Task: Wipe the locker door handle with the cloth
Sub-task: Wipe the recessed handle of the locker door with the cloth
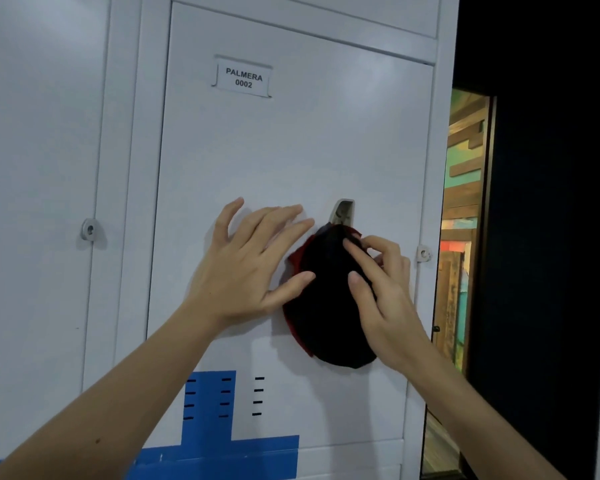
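Hands and cloth at the locker handle

Hands first: we count two, both bare, both raised to one white locker door [291,150]. On that door we see one metal handle [343,212], one label [244,77] reading PALMERA 0002 well above and to the left of the handle, and one dark cloth [326,306] with a red edge. The cloth hangs just below the handle, its top touching the handle's lower end and hiding it.

Our left hand [246,261] lies to the left of the handle, fingers [284,216] spread and open, holding nothing; its thumb tip touches the cloth's left edge. Our right hand [385,292] sits below and right of the handle, over the cloth, with its fingers bent and pinching the cloth's upper right part against the door.

Two round lock hasps show, one [424,253] right of the handle, one [90,230] far left on the neighbouring door.
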The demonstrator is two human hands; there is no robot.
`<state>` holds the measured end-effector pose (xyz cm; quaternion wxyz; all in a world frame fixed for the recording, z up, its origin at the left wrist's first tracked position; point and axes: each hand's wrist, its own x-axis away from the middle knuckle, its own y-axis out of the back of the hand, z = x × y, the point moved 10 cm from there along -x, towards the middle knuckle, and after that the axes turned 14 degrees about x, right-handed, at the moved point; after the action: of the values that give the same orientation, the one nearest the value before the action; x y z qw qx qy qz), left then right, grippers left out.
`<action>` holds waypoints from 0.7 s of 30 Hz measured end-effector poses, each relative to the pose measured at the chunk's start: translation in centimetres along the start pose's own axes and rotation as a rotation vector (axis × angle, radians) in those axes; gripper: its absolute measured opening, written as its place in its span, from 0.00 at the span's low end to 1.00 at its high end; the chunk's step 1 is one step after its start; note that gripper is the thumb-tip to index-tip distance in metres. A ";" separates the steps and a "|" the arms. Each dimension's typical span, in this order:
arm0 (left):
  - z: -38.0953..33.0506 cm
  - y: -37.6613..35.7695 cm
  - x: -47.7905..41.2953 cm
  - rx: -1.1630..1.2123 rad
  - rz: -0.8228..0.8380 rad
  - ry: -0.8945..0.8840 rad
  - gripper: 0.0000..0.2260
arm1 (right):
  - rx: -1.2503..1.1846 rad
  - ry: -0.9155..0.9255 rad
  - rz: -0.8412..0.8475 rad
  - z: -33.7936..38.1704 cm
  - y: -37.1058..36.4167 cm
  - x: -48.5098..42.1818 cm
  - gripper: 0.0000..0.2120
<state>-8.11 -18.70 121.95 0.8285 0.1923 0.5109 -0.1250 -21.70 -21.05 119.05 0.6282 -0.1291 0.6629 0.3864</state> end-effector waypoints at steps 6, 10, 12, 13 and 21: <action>0.0 0.3 0.1 0.092 -0.027 -0.015 0.30 | -0.081 0.083 0.087 0.6 -0.3 -0.6 0.22; 0.0 0.4 0.2 0.084 -0.041 -0.013 0.31 | -0.169 0.087 0.099 0.8 -0.2 -0.6 0.22; -0.1 0.4 0.2 0.082 -0.052 -0.028 0.28 | -0.246 0.071 0.089 0.7 0.2 -0.8 0.21; -0.1 0.5 0.2 0.081 -0.058 -0.036 0.26 | -0.277 0.066 0.088 0.7 0.3 -0.9 0.21; 0.3 0.7 0.1 0.087 -0.081 -0.008 0.20 | -0.152 0.156 0.034 -0.4 1.9 -1.9 0.14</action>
<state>-7.60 -18.20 122.12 0.8157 0.2068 0.5089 -0.1813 -22.86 -20.63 121.44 0.5564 -0.1948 0.6808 0.4347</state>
